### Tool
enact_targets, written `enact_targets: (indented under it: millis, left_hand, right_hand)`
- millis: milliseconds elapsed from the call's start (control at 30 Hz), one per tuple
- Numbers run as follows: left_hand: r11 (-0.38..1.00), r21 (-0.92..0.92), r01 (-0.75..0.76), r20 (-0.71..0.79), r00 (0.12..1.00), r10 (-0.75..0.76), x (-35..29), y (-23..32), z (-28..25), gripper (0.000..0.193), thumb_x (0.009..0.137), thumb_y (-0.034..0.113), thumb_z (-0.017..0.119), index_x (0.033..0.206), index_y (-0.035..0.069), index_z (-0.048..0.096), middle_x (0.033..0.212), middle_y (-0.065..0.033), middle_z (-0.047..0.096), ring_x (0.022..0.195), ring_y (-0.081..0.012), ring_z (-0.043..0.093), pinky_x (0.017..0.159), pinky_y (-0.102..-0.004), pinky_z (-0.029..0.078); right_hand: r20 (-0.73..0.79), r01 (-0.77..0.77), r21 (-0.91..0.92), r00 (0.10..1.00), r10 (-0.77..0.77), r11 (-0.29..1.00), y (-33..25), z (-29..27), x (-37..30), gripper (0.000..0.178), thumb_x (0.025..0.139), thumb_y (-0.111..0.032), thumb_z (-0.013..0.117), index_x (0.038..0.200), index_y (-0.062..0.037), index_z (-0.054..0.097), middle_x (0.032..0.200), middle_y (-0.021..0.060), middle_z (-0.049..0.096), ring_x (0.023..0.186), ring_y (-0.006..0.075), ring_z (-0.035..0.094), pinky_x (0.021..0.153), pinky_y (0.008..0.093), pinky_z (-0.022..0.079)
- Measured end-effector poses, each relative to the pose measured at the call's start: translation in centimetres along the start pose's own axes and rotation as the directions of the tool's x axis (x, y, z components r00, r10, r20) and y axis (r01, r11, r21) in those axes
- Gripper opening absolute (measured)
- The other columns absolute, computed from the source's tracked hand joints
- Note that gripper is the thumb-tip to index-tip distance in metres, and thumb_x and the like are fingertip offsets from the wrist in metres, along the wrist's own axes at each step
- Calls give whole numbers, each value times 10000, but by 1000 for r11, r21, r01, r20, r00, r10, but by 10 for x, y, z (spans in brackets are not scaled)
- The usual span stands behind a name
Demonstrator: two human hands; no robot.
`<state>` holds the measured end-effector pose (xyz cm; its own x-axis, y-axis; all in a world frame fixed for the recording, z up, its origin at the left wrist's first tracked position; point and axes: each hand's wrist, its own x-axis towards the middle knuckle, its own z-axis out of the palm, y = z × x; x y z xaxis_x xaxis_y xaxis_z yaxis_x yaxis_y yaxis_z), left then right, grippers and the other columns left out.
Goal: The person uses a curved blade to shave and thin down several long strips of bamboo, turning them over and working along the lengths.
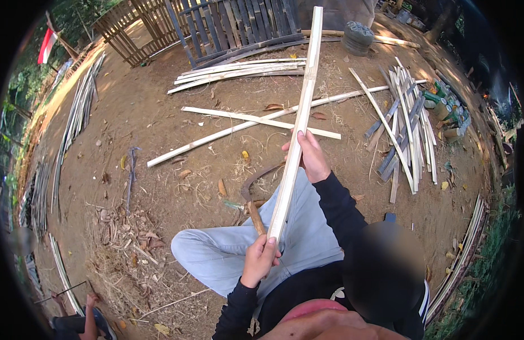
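A long, pale split bamboo strip (pixel 303 110) slants up and away from my lap. My left hand (pixel 258 260) is closed around its near end, thumb on top. Farther up, my right hand (pixel 313 160) grips the same strip from its right side. Just beyond my left hand, a sickle with a wooden handle (pixel 254 216) lies across my jeans, its dark curved blade (pixel 248 186) over the dirt; whether the handle touches my left hand I cannot tell. Beneath the held strip, a shorter bamboo strip (pixel 228 114) crosses a longer pole (pixel 216 136) on the ground.
At the right lies a pile of bamboo slats (pixel 406 124) beside green bottles (pixel 443 93). More strips (pixel 239 71) lie before a slatted panel (pixel 239 25). A dark container (pixel 358 39) stands behind. At lower left, another person's hand (pixel 92 300) holds a thin tool.
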<state>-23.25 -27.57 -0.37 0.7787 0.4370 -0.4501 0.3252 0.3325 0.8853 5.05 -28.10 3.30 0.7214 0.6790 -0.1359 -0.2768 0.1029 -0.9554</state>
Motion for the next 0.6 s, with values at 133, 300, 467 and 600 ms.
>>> enact_targets:
  millis: [133,300,467,600]
  left_hand:
    - [999,24,-40,-107,993,42,2,-2,7,282,976,272,468,939,6,554,670,-49,599,505,-91,562,478,-238,454]
    - [997,72,-8,-147,989,18,19,3,27,205,947,180,486,980,-11,553,700,-68,615,566,-112,596,521,-254,477]
    - [890,349,-293,141,956,259,30,19,39,331,948,211,498,1160,-41,532,887,-133,649,810,-201,631,721,-315,494]
    - [777,471,-418,494,855,160,52,25,6,445,973,319,474,1261,-19,498,1064,-157,629,968,-220,600,852,-324,461]
  right_hand:
    - [54,-109,-42,992,111,993,29,10,-30,314,1003,-307,405,1237,-98,414,887,25,621,735,92,586,636,254,486]
    - [189,-130,-78,972,143,988,71,20,-123,378,968,-200,494,1258,7,369,1033,74,557,920,139,558,799,293,465]
    - [-2,7,-76,1000,-7,997,98,-1,-149,261,984,-151,437,1177,21,470,963,60,568,845,106,561,752,257,477]
    - [-202,-168,-195,971,129,966,63,-91,-128,235,986,-119,400,1139,32,494,894,73,567,658,123,587,629,254,500]
